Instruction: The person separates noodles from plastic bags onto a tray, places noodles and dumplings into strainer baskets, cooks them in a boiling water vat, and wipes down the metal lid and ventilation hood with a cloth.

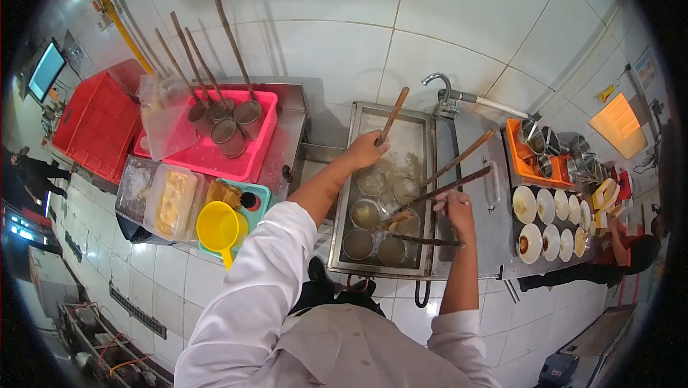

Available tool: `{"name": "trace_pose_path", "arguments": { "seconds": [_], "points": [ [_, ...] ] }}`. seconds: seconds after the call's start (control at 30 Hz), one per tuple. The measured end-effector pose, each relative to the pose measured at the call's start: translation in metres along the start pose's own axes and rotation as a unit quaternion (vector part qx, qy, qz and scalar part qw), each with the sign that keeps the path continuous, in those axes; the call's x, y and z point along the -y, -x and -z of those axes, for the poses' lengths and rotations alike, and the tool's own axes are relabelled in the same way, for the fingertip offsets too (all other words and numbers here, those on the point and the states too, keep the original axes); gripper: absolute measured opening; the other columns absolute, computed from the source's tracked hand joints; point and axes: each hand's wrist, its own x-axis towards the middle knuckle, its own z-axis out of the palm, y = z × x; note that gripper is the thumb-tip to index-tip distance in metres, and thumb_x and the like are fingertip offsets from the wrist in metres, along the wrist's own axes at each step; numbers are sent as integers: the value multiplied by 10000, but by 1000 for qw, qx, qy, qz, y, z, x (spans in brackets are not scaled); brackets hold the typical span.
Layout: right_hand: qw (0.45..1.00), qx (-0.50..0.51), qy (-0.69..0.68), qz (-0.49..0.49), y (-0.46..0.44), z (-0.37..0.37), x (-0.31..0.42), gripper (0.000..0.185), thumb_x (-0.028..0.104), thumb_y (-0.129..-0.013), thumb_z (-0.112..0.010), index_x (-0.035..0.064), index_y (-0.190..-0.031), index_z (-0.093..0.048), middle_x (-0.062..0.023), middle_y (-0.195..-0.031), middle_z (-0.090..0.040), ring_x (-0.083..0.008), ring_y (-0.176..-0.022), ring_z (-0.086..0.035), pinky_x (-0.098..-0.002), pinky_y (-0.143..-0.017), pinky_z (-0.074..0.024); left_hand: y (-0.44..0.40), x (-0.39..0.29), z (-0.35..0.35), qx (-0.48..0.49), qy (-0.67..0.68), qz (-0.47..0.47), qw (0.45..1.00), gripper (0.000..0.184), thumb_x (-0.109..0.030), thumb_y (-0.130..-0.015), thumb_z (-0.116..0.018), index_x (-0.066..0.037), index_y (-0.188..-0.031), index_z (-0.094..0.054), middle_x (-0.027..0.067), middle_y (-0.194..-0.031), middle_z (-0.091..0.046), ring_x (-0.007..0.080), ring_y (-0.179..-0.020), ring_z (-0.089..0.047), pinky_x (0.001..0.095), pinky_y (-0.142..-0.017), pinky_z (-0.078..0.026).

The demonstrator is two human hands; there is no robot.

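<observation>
A steaming metal boiler (428, 245) full of cloudy water holds several round noodle strainers (365, 213). My left hand (367, 150) is closed around the upright wooden handle (393, 114) of a strainer on the boiler's left side. My right hand (456, 210) is closed at the right rim, with its fingers at a long dark wooden stick (469, 177). The stick slants down to the left over the strainers, and its lower end is hard to make out in the steam. Another strainer handle (466, 153) leans over the right rim, and a dark handle (430, 240) crosses the front.
On the left, a pink tray (261, 151) holds several strainers, beside a yellow dipper (218, 226) and a plastic tub (172, 202). A faucet (443, 90) rises behind. On the right counter stand several bowls (530, 239) and an orange basket (517, 159). A person (620, 255) works farther right.
</observation>
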Motion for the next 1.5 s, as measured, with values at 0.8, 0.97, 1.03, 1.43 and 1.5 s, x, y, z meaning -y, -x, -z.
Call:
{"name": "trace_pose_path", "arguments": {
  "seconds": [0.8, 0.97, 1.03, 1.43, 1.5],
  "points": [
    [857, 29, 144, 494, 162, -194, 171, 253, 74, -819, -632, -22, -1052, -617, -190, -871, -597, -309, -838, -601, -414, -747, -478, 243, -73, 237, -352, 167, -90, 916, 112, -64, -928, -567, 12, -1006, -594, 58, -851, -619, 114, -770, -604, 255, -714, -484],
    [860, 47, 383, 334, 57, -343, 37, 177, 151, -921, -520, 3, -840, -573, -206, -826, -593, -389, -827, -597, -451, -693, -488, 274, -68, 228, -375, 173, -128, 902, 53, -45, -941, -528, 3, -959, -542, 84, -847, -576, 130, -730, -545, 259, -690, -450],
    [861, 65, 389, 321, 26, -368, -2, 151, 115, -881, -523, -19, -843, -581, -229, -852, -600, -397, -860, -600, -473, -743, -493, 284, -64, 211, -334, 197, -106, 916, 37, -35, -934, -524, -1, -946, -530, 82, -837, -573, 149, -758, -550, 270, -719, -451],
    [926, 149, 294, 183, 23, -387, -19, 246, 86, -827, -569, -50, -1029, -596, -277, -963, -614, -404, -950, -612, -491, -822, -495, 303, -56, 103, -122, 184, -28, 975, 118, -3, -872, -597, -20, -987, -612, 84, -840, -623, 156, -794, -633, 256, -660, -493],
    [951, 177, 60, 245, 51, -359, -12, 233, 135, -851, -565, -37, -1002, -609, -240, -854, -645, -364, -852, -637, -433, -769, -498, 293, -67, 92, -117, 137, -68, 981, 91, -41, -879, -614, -22, -966, -633, 89, -816, -629, 191, -731, -632, 285, -628, -495]
  ]
}}
